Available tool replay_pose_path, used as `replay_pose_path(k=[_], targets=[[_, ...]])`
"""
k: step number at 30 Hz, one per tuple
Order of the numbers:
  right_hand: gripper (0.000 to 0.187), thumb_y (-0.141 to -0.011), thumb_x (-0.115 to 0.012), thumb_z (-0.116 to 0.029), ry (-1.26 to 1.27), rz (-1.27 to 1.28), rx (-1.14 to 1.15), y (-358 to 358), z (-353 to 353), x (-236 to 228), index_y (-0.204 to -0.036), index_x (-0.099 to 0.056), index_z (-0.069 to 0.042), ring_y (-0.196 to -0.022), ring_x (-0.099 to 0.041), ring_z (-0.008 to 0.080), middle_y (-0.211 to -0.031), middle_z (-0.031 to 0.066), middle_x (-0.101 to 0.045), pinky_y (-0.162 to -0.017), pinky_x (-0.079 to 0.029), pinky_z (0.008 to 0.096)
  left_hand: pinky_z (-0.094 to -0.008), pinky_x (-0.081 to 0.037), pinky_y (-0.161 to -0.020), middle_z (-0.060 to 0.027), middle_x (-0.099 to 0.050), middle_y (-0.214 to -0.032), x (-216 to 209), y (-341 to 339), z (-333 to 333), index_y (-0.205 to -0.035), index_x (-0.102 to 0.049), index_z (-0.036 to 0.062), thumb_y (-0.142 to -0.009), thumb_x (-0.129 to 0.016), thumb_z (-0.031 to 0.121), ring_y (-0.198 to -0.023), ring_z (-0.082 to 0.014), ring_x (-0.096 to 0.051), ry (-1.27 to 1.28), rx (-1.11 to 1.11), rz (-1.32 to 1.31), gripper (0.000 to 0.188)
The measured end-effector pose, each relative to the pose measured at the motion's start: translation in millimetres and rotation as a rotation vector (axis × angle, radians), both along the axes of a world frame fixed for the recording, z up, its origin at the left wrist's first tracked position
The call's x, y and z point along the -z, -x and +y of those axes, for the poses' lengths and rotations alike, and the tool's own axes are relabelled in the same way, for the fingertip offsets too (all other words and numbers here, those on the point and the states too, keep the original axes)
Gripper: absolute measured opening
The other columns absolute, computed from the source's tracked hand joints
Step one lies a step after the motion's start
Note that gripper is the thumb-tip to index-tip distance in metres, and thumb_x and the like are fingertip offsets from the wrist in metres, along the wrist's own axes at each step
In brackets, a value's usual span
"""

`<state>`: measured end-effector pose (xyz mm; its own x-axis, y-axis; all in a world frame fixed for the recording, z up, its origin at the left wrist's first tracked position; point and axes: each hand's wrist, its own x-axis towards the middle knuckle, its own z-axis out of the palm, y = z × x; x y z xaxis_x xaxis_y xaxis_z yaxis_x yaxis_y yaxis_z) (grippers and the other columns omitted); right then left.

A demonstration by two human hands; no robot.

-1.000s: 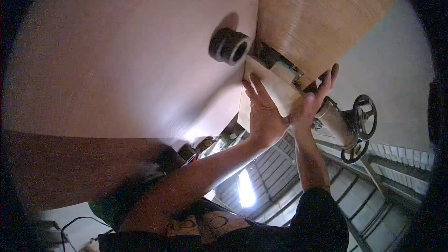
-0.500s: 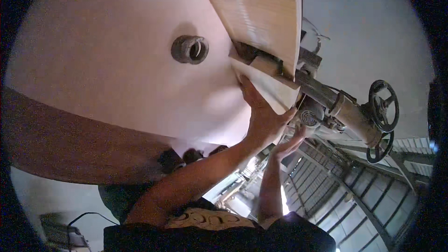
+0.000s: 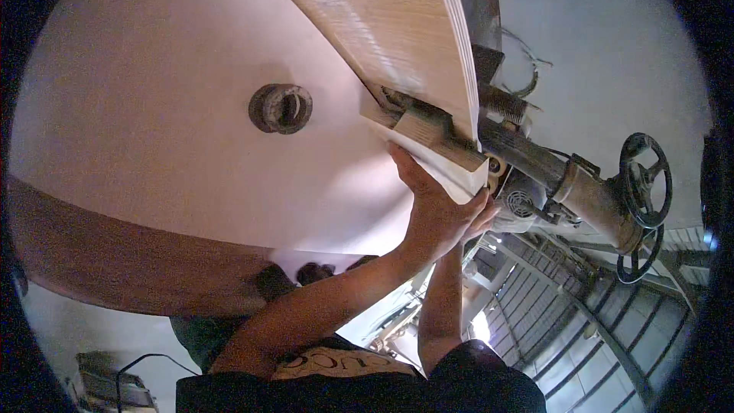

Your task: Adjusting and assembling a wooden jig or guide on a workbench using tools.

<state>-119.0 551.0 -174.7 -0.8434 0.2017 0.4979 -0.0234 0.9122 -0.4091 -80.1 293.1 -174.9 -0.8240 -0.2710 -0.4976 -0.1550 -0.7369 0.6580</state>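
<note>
A wooden block (image 3: 459,177) with a pale side and brown top lies slantwise under a curved plywood board (image 3: 375,23). My left hand (image 3: 437,218) grips the block from the near side, with one finger stretched along its pale face and the thumb toward its right end. Just behind the left hand, my right hand (image 3: 485,218) is at the block's right end. Most of its fingers are hidden, so its hold cannot be made out. A smaller wood piece (image 3: 420,127) sits on top of the block, beneath the plywood.
A broad pale surface (image 3: 153,130) with a dark round fitting (image 3: 280,109) fills the left, edged by a brown band (image 3: 138,248). At right, a machine arm (image 3: 527,157) carries black handwheels (image 3: 644,180). A motor-like part with a round grille (image 3: 521,203) sits below it.
The plywood's visible edge and the round fitting have shifted left in view. More of the block's top shows. My right hand has moved up behind the left hand.
</note>
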Motion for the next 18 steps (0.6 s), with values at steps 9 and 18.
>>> replay_pose_path(k=[9, 18], targets=[[0.058, -0.099, -0.059, -0.052, -0.382, 0.001, -0.063, 0, 3, -5, -0.116, -0.066, 0.003, -0.099, -0.068, 0.0287, -0.109, 0.0185, -0.072, -0.085, -0.057, 0.0437, -0.047, -0.017, -0.127, -0.0312, 0.024, -0.161, -7, 2, -8, -0.142, 0.051, 0.0084, -0.078, -0.088, 0.036, -0.155, -0.042, -0.007, -0.184, 0.014, 0.053, 0.155], [0.042, -0.105, -0.054, -0.037, -0.108, 0.123, -0.26, 13, -39, -17, -0.115, -0.068, 0.002, -0.1, -0.069, 0.0303, -0.112, 0.0165, -0.073, -0.093, -0.054, 0.0415, -0.0465, -0.023, -0.126, -0.029, 0.033, -0.158, -14, 5, -6, -0.143, 0.05, 0.0077, -0.08, -0.087, 0.037, -0.153, -0.0417, -0.012, -0.19, 0.035, 0.034, 0.153]])
